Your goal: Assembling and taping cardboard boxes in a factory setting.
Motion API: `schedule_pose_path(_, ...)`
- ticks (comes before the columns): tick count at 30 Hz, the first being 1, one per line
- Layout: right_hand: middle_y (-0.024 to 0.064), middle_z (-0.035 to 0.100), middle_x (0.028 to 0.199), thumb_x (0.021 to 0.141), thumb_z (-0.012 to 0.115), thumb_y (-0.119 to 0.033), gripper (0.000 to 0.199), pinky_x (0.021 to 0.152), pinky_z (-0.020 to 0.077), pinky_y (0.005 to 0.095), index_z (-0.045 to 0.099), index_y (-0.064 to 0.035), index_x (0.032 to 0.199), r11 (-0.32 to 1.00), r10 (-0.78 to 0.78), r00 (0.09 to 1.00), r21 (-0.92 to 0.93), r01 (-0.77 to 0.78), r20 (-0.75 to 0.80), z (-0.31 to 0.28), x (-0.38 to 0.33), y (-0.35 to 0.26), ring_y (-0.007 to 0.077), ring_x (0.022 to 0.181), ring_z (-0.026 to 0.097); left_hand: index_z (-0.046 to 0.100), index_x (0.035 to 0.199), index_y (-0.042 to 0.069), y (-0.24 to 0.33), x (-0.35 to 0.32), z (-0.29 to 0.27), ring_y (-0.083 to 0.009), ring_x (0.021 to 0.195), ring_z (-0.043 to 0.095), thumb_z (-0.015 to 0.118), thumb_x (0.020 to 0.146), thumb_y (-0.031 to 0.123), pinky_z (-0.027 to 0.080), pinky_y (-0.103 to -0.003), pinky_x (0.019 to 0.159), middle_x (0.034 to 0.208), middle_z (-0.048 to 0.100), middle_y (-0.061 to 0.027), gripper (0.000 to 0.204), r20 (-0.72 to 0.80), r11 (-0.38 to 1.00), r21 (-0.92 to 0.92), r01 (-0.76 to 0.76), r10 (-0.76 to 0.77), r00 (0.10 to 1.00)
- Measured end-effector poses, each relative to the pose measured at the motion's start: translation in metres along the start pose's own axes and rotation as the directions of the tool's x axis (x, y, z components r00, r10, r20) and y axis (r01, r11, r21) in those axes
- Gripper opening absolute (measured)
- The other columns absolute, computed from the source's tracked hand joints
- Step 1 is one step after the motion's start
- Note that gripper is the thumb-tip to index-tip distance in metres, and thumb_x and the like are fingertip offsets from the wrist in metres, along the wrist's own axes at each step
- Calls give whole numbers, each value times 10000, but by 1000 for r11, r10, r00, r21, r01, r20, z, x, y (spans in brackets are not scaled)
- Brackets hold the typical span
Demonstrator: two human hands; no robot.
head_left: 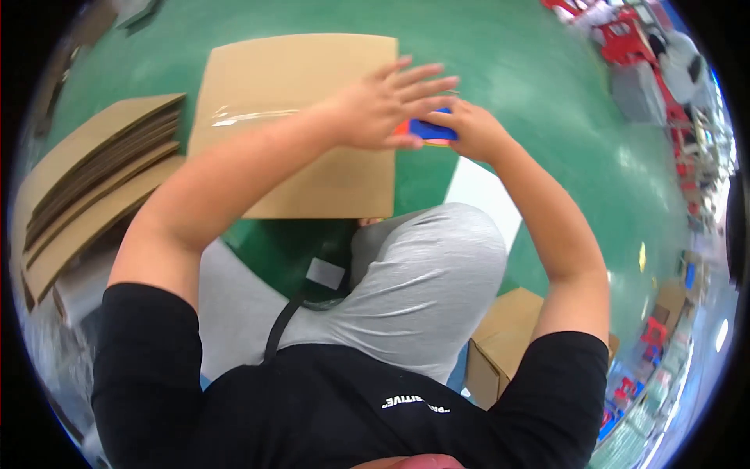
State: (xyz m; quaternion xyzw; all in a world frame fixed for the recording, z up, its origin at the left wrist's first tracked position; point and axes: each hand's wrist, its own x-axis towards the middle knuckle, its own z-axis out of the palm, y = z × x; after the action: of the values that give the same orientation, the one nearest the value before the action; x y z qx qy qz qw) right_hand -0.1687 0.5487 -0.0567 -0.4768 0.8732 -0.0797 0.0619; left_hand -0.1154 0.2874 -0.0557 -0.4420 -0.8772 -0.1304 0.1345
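In front of me lies a closed brown cardboard box, with a shiny strip of clear tape across its top. My left hand is over the box's right edge, fingers spread wide and gripping nothing. Just right of it, my right hand is closed around a small blue-and-orange object with a yellowish lower edge. Fingers of both hands partly cover this object, so I cannot make out its kind. The left thumb reaches close to it; whether they touch is unclear.
A stack of flat cardboard sheets leans at the left. Another cardboard box stands by my right hip. A white sheet lies beside my knee, and a small white card on the green floor. Red stools line the right.
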Motion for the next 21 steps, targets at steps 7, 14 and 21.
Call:
schedule_pose_path(7,153,573,1002,790,684,-203,456,807,513,430,596,-301,1227,997,-19,995,77,12,97,24,6,5,335,971,613,407,1396,65,6,-5,15,-307,1377,346,600,847,379,163,-483,1176,1450,419,-143,662,264,970,-200,139,-84,961)
schedule_pose_path(14,84,673,926,795,652,-178,240,706,531,444,733,-230,1015,813,128,830,-537,225,542,31,46,-12,277,895,664,653,929,40,12,9,9,-302,1027,553,608,818,347,273,-449,1123,1006,588,-130,330,278,977,-98,189,-155,948)
schedule_pose_path(21,81,697,935,779,693,-222,140,712,536,395,741,-163,897,853,472,858,-351,-386,203,38,12,7,261,917,674,619,626,60,-6,33,18,-284,914,566,616,788,298,346,-458,1019,753,588,-103,288,308,972,-229,51,22,951)
